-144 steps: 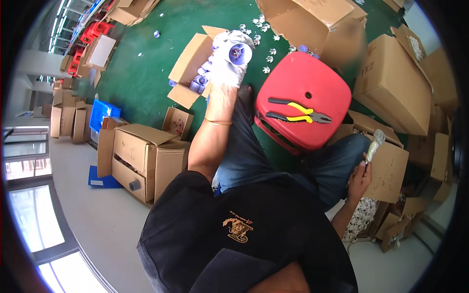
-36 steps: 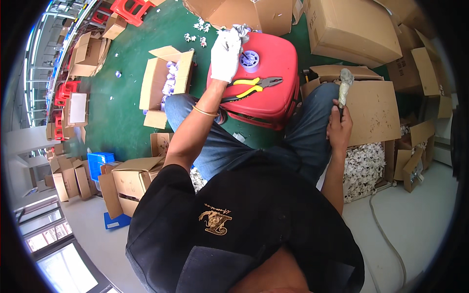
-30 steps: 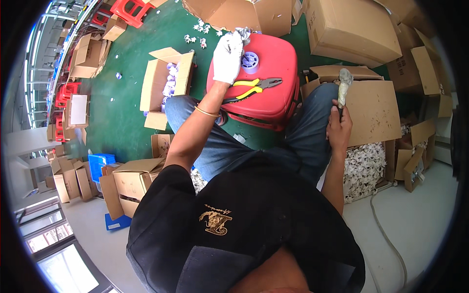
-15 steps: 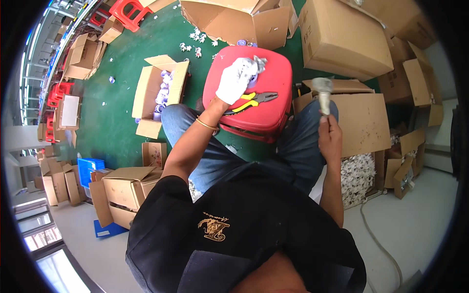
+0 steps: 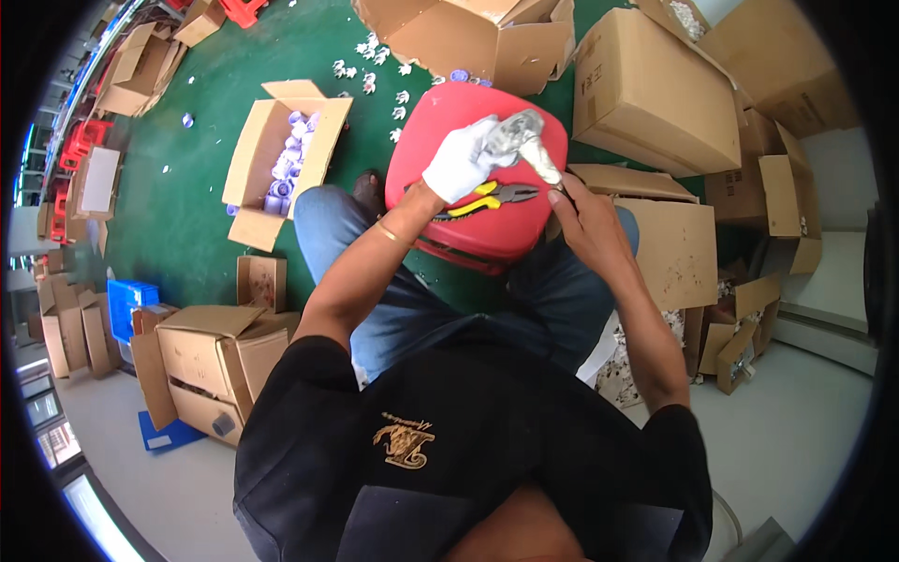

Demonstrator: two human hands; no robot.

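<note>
1. Head view, seen from above: seated person in a black shirt and blue jeans, red plastic stool [image 5: 473, 178] between the knees serving as a work surface, green floor [image 5: 187, 206] beneath.
2. Left hand [image 5: 459, 161], in a white glove, closed around a small grey-white metal fitting [image 5: 513, 134] held over the stool's far part; thin bangle on the left wrist.
3. Right hand [image 5: 581, 217], bare, closed on the lower end of a slim grey tool [image 5: 543, 167] whose upper end meets the fitting; exact grip of the fingers hard to tell at this size.
4. Fitting thus between the two hands, clasped by the left, touched by the tool from the right, raised above the stool seat.
5. One pair of pliers [image 5: 487, 198] with yellow-and-black handles, lying flat on the stool just below the left hand and just beside the right hand, untouched by either.
6. One open cardboard box [image 5: 281, 159] to the left of the left knee, holding many small pale violet parts; count not readable.
7. Scattered small white pieces [image 5: 370, 61] on the floor beyond the stool, roughly a dozen, well apart from the hands.
8. Large cardboard cartons [image 5: 655, 89] at upper right, at least four, one open carton [image 5: 468, 37] at top centre; further cartons [image 5: 201, 361] at lower left, beside one blue crate [image 5: 126, 307].
</note>
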